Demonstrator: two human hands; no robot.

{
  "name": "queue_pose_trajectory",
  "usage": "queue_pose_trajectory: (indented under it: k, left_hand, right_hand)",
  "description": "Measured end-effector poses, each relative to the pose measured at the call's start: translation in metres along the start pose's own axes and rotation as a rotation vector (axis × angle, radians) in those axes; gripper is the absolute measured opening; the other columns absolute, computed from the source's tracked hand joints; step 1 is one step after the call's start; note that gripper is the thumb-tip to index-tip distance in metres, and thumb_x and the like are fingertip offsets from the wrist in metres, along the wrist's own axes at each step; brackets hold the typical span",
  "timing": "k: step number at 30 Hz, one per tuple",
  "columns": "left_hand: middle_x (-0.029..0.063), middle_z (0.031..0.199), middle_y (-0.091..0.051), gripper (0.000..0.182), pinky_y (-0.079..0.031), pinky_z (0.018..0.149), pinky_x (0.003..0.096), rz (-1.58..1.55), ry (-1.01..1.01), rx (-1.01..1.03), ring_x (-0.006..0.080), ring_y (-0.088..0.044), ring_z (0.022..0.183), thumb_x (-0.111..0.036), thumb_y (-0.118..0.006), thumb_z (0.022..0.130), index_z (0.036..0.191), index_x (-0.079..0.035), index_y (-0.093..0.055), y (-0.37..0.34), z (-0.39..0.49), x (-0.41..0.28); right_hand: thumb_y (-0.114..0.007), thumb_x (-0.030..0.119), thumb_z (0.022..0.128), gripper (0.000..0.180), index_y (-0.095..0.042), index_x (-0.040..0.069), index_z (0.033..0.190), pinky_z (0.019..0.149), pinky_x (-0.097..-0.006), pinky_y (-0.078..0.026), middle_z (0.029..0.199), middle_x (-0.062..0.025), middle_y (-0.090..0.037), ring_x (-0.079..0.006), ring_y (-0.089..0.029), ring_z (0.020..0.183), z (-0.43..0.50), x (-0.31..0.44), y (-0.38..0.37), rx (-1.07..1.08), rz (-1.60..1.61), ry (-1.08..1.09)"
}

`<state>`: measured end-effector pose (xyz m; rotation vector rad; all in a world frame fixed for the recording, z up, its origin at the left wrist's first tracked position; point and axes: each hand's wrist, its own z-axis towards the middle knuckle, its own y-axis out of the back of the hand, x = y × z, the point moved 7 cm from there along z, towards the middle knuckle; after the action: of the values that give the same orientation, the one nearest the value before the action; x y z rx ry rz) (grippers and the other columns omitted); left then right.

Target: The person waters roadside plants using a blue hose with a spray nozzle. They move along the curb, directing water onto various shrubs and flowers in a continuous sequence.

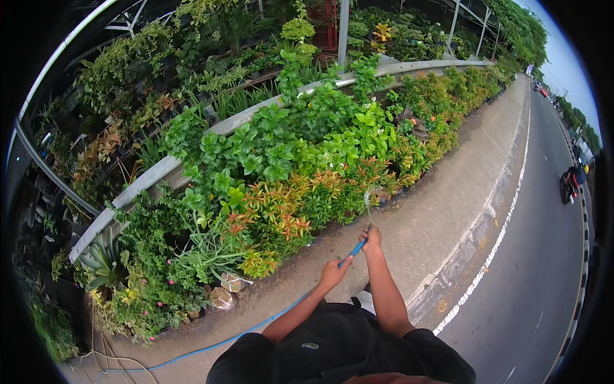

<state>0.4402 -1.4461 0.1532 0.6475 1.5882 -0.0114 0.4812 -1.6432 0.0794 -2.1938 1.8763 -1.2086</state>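
Both my hands hold a blue garden hose (357, 248). My right hand (371, 238) grips it close to its outlet, and my left hand (335, 271) grips it a little farther back. From the outlet, water (368, 200) sprays toward the low shrubs with orange-red leaf tips (283, 206). Behind these stand bushy green plants (268, 153) with glossy leaves. The hose's trailing length (206, 349) passes behind my left forearm and runs along the pavement to the lower left.
A grey metal guardrail (240, 117) crosses behind the plants. Wrapped root balls (222, 298) sit at the bed's edge. A tan hose (103, 356) lies coiled at lower left. On my right, a kerb (460, 242) borders the road (537, 230), where a motorcycle with a rider (571, 185) travels.
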Motion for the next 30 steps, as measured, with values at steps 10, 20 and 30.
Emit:
queue_pose_trajectory:
  k: [10, 20, 30]
  left_hand:
    - [0.0029, 0.043, -0.041, 0.062, -0.032, 0.042, 0.0337, -0.075, 0.108, -0.051, 0.0121, -0.039, 0.043, -0.054, -0.056, 0.086, 0.052, -0.002, -0.054, 0.021, -0.004, 0.027]
    - [0.0122, 0.043, -0.044, 0.066, -0.037, 0.045, 0.0399, -0.110, 0.096, -0.108, 0.0210, -0.046, 0.041, -0.056, -0.054, 0.086, 0.054, 0.002, -0.056, 0.028, -0.001, 0.024]
    - [0.0124, 0.044, -0.044, 0.064, -0.038, 0.046, 0.0391, -0.039, 0.093, -0.068, 0.0219, -0.047, 0.042, -0.056, -0.053, 0.086, 0.057, 0.001, -0.059, 0.025, 0.003, 0.024]
  right_hand:
    - [-0.043, 0.029, 0.097, 0.009, -0.039, 0.024, 0.104, 0.035, -0.0248, -0.028, 0.065, 0.0012, -0.043, -0.0091, -0.036, 0.043, -0.041, -0.014, -0.053, 0.123, -0.125, 0.134]
    - [-0.043, 0.029, 0.097, 0.024, -0.037, 0.022, 0.119, 0.031, -0.0246, -0.027, 0.061, 0.0007, -0.042, -0.0088, -0.035, 0.039, -0.092, 0.010, -0.092, 0.181, -0.229, 0.422]
    - [-0.042, 0.028, 0.098, 0.032, -0.034, 0.023, 0.128, 0.032, -0.0264, -0.028, 0.060, -0.0007, -0.042, -0.0094, -0.034, 0.038, -0.056, -0.001, -0.083, 0.185, -0.229, 0.231]
